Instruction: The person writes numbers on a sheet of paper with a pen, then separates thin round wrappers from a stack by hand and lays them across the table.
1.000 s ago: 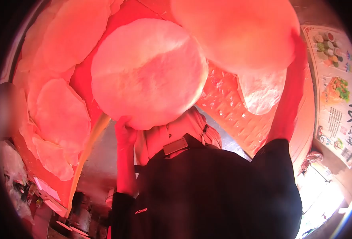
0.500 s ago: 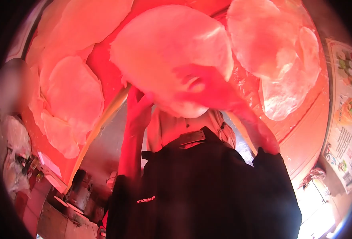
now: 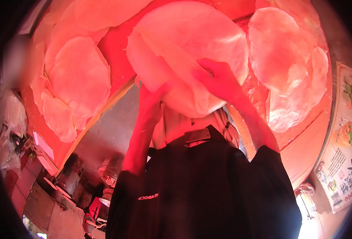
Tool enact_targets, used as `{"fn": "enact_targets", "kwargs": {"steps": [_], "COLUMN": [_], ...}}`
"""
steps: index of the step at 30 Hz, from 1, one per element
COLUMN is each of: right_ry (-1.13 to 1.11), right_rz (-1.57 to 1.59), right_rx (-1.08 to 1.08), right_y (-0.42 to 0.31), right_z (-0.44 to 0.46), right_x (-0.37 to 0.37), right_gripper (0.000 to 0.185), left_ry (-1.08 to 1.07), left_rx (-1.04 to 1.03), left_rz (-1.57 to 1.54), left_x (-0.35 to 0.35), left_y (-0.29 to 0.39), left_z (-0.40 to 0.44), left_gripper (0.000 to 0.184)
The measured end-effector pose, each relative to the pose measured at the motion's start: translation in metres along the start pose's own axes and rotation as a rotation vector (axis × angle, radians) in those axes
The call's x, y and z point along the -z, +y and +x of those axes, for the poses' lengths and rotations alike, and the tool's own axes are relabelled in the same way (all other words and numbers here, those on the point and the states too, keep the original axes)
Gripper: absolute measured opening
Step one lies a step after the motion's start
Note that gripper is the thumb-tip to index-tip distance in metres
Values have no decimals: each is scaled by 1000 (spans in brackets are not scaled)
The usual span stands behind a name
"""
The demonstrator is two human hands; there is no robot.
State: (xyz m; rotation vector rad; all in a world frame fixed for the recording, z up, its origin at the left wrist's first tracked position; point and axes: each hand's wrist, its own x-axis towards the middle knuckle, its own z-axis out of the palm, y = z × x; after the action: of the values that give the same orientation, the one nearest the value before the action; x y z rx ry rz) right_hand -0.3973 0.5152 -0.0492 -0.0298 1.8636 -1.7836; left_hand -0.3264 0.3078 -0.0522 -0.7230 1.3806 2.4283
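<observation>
At twelve o'clock I'm watching the thin sheet [image 3: 188, 36] getting only partly folded, left hand [image 3: 150, 104] gripping its near edge, right hand [image 3: 221, 81] pinching the fold; flat sheets [image 3: 80, 71] are lying unfolded at ten, more sheets [image 3: 277, 47] at two.

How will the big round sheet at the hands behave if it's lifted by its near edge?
The round sheet will probably flop, since a long diagonal fold already runs across it between the left hand and right hand. Its edge looks thin, so it's likely light for its width. Being so thin, it might also tear if tugged sharply.
</observation>
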Motion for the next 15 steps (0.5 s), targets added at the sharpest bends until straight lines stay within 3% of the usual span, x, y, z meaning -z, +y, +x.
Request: {"fn": "enact_targets", "kwargs": {"steps": [5,7,8,9,10,12,13,14,15], "right_ry": [141,-21,23,-35,71,307,1,106,2], "right_rz": [37,-328,0,-20,127,393,603,378,367], "right_rx": [-74,80,9,64,88,247,88,253,290], "right_y": [-4,-2,-36,-48,-63,-155,-186,-200,-211], "right_z": [3,18,15,18,17,18,23,41,64], "right_x": [-16,37,56,98,123,95,102,104,120], "right_gripper": [17,17,21,26,28,30,40,38,35], "left_ry": [38,62,73,83,95,106,113,125,136], "left_rx": [-19,22,38,52,67,104,119,102,87], "left_rz": [-66,-94,-152,-210,-265,-296,-307,-298,-286], "left_x": [18,30,34,37,41,51,54,56,58], "left_y": [-14,-19,-24,-28,-33,-45,-50,-54,-58], "left_z": [-1,-2,-3,-4,-4,-1,0,1,1], "left_gripper": [54,63,65,66,68,70,71,66,62]}}
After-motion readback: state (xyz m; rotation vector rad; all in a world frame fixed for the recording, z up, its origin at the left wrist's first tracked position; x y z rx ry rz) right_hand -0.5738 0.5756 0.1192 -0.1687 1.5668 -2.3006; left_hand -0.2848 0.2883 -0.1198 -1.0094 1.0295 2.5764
